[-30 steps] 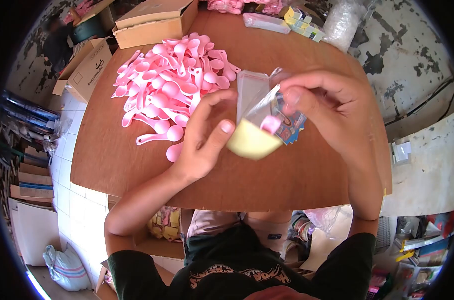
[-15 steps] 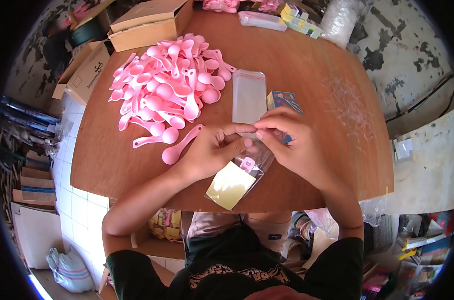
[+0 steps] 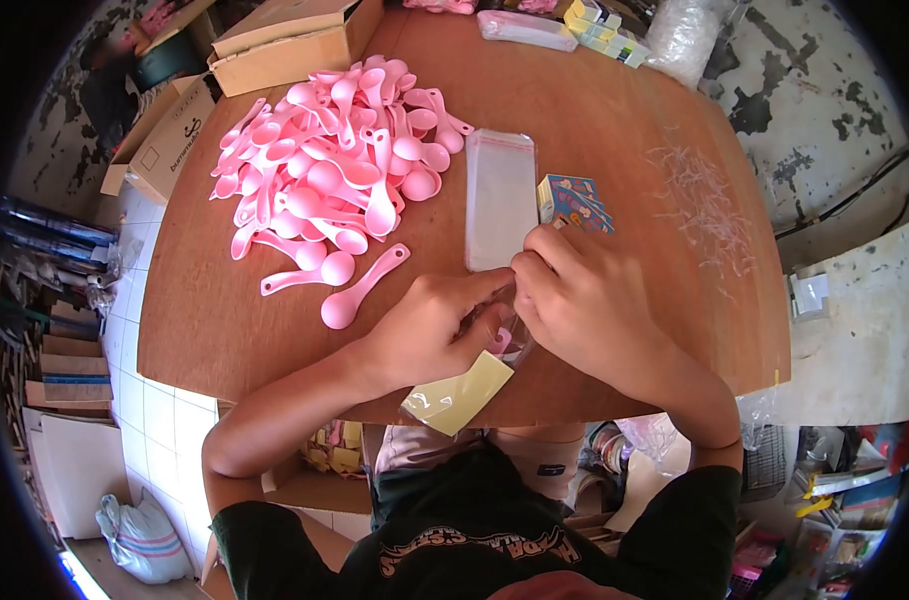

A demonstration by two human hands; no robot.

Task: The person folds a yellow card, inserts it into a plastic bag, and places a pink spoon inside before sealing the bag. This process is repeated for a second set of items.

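Both hands meet over the near part of the table, closed on the open end of a clear plastic bag (image 3: 520,350). My left hand (image 3: 439,325) wraps its fingers and thumb around the bag's left side. Bent fingers of my right hand (image 3: 579,295) pinch the bag's upper edge, touching the left fingertips. Inside the bag lie a pale yellow card (image 3: 464,388) and a pink spoon (image 3: 501,341), mostly hidden by the left hand. Just left of that hand is a loose pink measuring spoon (image 3: 362,288). Beyond the hands sits a stack of flat clear bags (image 3: 501,195).
A large heap of pink spoons (image 3: 334,170) covers the table's left side. A small blue box (image 3: 579,204) stands beside the bag stack. Thin clear plastic strips (image 3: 709,210) lie at right. Cardboard boxes (image 3: 284,55) stand at the back left, packaged items (image 3: 526,32) at the back.
The right hand has turned and its fingers have curled in tighter on the bag's edge. The bag and card have tilted and shifted slightly toward me. The view has moved a little.
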